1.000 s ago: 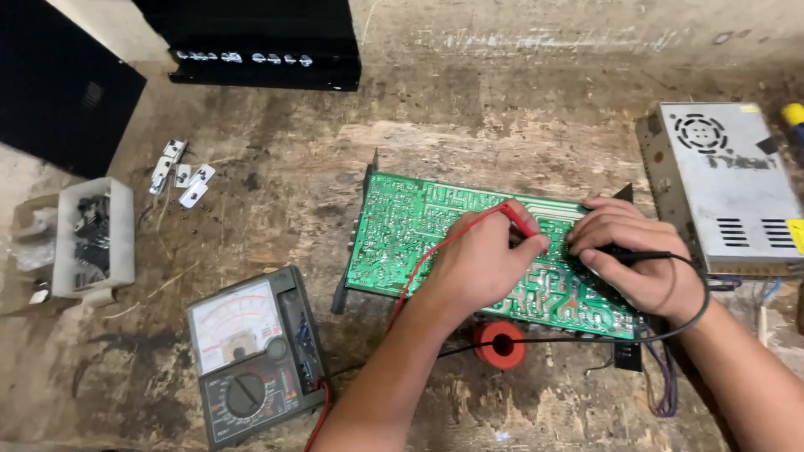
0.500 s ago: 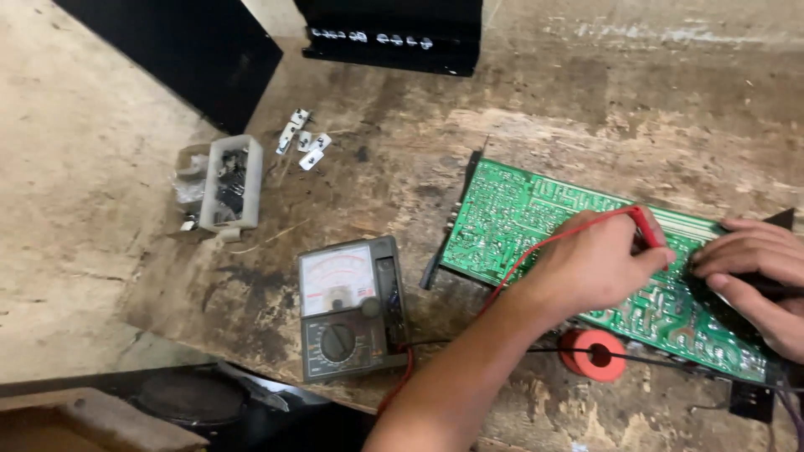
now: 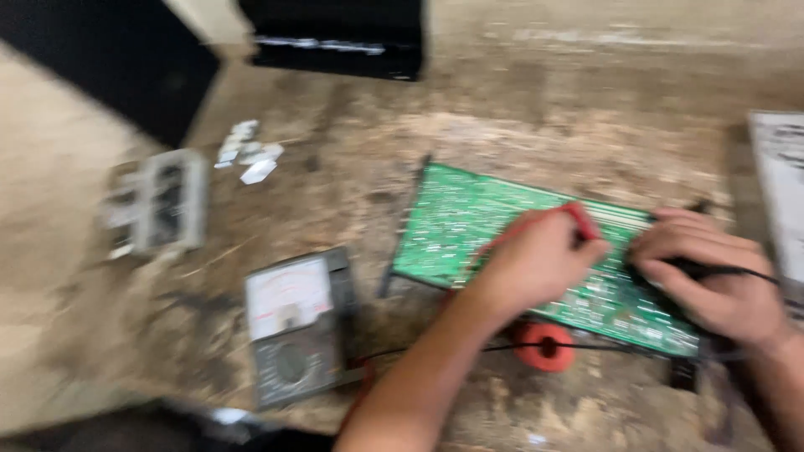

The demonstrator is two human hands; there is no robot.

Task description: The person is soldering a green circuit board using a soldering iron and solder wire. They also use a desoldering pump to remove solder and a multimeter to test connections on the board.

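Observation:
A green circuit board [image 3: 469, 222] lies solder side up on a worn wooden bench. My left hand [image 3: 536, 259] rests on the board and grips a red test probe [image 3: 579, 222] whose tip points at the board. My right hand [image 3: 712, 276] holds a black test probe [image 3: 695, 268] on the board's right part. Red and black leads run back toward an analog multimeter [image 3: 297, 322] lying at the lower left of the board. A red ring-shaped spool [image 3: 544, 345] sits just under the board's near edge. The picture is blurred by motion.
A grey metal part [image 3: 159, 201] and small white pieces [image 3: 251, 155] lie at the left. A black case [image 3: 335, 38] stands at the back, a dark panel [image 3: 109, 59] at the far left. A grey metal box [image 3: 783, 184] is at the right edge.
The view swung left and then back toward the right. Both hands stayed on the board holding their probes; nothing on the bench shifted.

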